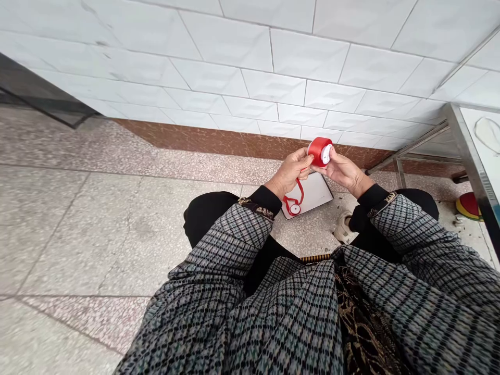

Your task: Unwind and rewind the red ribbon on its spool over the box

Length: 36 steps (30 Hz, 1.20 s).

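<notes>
Between my two hands is a spool of red ribbon (319,151), its white hub facing right. My left hand (291,171) is closed, with thumb and fingers pinching the ribbon at the spool's left side. From below that hand a loose red strip (300,191) hangs down. My right hand (344,169) grips the spool's right end, its thumb by the white hub. Lower down, a small white reel with red ribbon (294,209) rests on a white board (317,194) with a dark edge, which lies on the floor.
A white-tiled wall (250,78) with a brown base strip (187,136) stands ahead. To the right is a metal-framed table (464,151), with a red and yellow round object (469,206) beneath it. Speckled floor (109,224) extends left. A dark panel (42,94) stands at far left.
</notes>
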{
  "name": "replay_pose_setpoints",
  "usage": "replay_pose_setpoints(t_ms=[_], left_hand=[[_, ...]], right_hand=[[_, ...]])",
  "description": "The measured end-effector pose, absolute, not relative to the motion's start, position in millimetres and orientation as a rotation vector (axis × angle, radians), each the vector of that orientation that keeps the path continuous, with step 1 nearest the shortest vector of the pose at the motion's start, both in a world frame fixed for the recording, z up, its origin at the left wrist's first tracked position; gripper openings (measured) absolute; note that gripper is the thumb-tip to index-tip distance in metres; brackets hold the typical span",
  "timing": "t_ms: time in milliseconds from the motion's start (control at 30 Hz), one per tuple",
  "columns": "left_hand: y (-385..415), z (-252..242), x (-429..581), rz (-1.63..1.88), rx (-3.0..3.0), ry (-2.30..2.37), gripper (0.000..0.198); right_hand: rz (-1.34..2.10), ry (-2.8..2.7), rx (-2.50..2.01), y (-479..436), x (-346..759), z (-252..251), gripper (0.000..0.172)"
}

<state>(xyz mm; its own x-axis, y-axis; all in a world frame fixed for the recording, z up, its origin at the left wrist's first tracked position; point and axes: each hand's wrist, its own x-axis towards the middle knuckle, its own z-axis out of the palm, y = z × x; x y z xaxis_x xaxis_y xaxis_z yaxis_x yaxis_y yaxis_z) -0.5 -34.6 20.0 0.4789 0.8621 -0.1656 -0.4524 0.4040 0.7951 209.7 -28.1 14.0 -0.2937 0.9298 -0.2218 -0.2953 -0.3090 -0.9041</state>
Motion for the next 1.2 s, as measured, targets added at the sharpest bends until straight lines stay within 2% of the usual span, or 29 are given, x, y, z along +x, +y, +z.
replay_pose_setpoints(t_ms=[233,367,500,633,700,933,1200], left_hand=[[-26.4,13.8,-22.7,0.539,0.735,0.612,0.030],[-31.4,14.5,-20.3,0.496,0.763,0.649,0.028],[-34.5,18.7,-17.5,0.713,0.791,0.707,0.022],[-33.8,15.4,-16.8,0.814,0.847,0.739,0.049],[-32.9,11.3,-15.8,0.889,0.869,0.739,0.056],[-30.1,2.4,-10.7,1.010,0.935,0.817,0.047],[-33.5,6.0,-5.6,0.957,0.889,0.749,0.049]], right_hand=[[1.829,-1.454,-1.091,-14.2,239.2,41.5,0.066],[1.745,-1.739,-1.150,-12.5,245.4,50.7,0.050],[1.713,-1.600,-1.136,-9.3,249.8,42.7,0.052],[1.785,-1.459,-1.110,-5.4,255.1,35.2,0.061],[1.805,-1.411,-1.122,-5.2,256.6,33.7,0.061],[1.781,-1.282,-1.180,-3.0,257.4,18.6,0.064],[1.775,-1.156,-1.159,-0.2,253.9,8.5,0.068]])
